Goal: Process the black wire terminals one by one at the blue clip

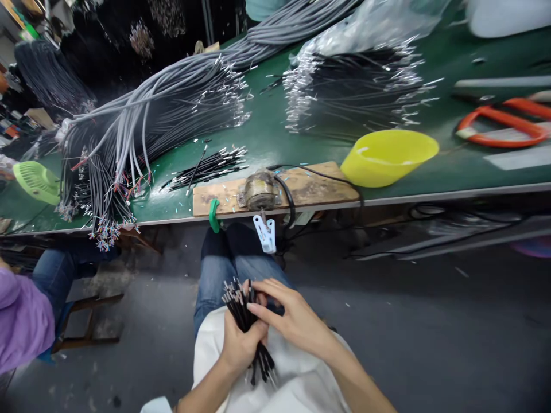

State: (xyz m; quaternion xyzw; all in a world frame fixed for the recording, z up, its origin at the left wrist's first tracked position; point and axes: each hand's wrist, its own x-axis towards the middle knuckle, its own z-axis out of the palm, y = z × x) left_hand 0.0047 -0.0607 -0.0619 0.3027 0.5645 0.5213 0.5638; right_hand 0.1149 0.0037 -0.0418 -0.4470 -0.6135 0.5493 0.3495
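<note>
Over my lap, my left hand [241, 344] is wrapped round a bundle of short black cables [263, 362]. Their stripped, silvery ends fan out above the fist, and the lower ends hang below it over a white garment. My right hand [295, 315] reaches in from the right at the top of the bundle. Its thumb and index finger close on one black cable there; its other fingers are partly hidden behind the bundle. Ahead of both hands, a small motor [259, 190] is mounted on a wooden board [316, 186] at the bench edge, with a pale blue clip [264, 234] at its front.
More short black cables [206, 169] lie on the green bench [267, 143] behind the board. Long grey cables [172, 86] and stacked black wires [353, 92] are farther back. A yellow container [387, 158] and orange-handled scissors [499, 126] stand right. A person in purple [26, 315] sits left.
</note>
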